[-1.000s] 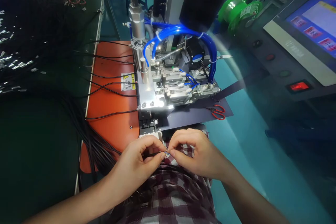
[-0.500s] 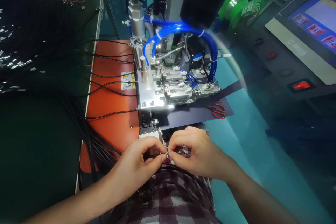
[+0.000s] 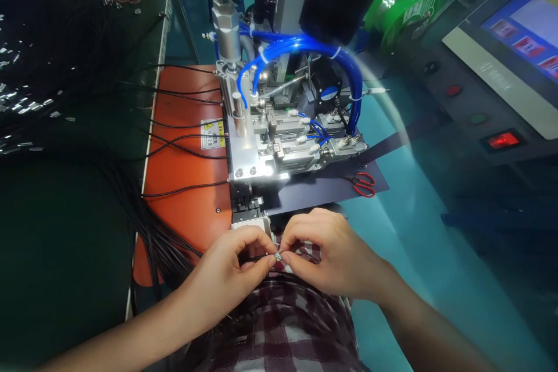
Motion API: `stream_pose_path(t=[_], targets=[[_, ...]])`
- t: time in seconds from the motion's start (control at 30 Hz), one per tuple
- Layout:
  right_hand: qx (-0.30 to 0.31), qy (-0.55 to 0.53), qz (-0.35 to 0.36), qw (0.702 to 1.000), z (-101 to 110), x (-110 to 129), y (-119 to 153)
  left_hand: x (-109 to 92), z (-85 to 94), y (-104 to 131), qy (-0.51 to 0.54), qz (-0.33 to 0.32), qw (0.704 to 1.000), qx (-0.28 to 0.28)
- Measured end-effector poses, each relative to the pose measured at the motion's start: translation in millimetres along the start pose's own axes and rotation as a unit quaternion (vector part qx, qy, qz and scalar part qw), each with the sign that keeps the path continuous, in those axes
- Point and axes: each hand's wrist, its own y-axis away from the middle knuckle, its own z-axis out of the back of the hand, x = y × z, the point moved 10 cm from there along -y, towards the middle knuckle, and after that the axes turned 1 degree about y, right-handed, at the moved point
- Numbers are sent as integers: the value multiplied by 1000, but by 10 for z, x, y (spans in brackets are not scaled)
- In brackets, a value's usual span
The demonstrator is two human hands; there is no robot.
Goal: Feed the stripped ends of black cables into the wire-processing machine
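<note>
My left hand (image 3: 233,264) pinches a thin black cable (image 3: 256,258) between thumb and forefinger, low in the middle of the head view. Fingertip to fingertip with it, my right hand (image 3: 329,253) is closed in a pinch on the fine wire end (image 3: 279,255) of that cable. Most of the wire end is covered by the fingertips. Left of my hands, a bundle of black cables (image 3: 161,244) hangs over the edge of the orange plate (image 3: 187,186).
Ahead stands a metal machine (image 3: 300,145) with blue air hoses (image 3: 300,43); several black cables run into its left side. Red-handled scissors (image 3: 364,184) lie on the dark plate. A green wire spool (image 3: 396,9) and control panel (image 3: 501,70) are right, a cable heap (image 3: 52,58) left.
My right fingertips have shifted very slightly right, and a little more of the wire end shows between the hands. My left hand has hardly moved.
</note>
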Motion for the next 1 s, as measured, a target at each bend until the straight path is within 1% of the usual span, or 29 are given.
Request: stream_pose_path(t=[0.17, 0.3, 0.47, 0.6, 0.83, 1.0], targets=[[-1, 4, -10, 1000, -34, -28, -18, -1, 5, 3, -7, -2, 1000, -3], [12, -8, -14, 1000, -83, -42, -11, 22, -11, 17, 0, -1, 1000, 1], [13, -9, -10, 1000, -100, -42, -8, 58, -21, 10, 11, 12, 1000, 5], [22, 7, 10, 1000, -107, -6, -15, 57, -25, -8, 15, 17, 1000, 7], [41, 77, 60, 994, -72, 105, -31, 27, -2, -10, 16, 14, 1000, 2], [30, 100, 80, 991, -35, 156, -20, -7, 35, -12, 65, 11, 998, 1]])
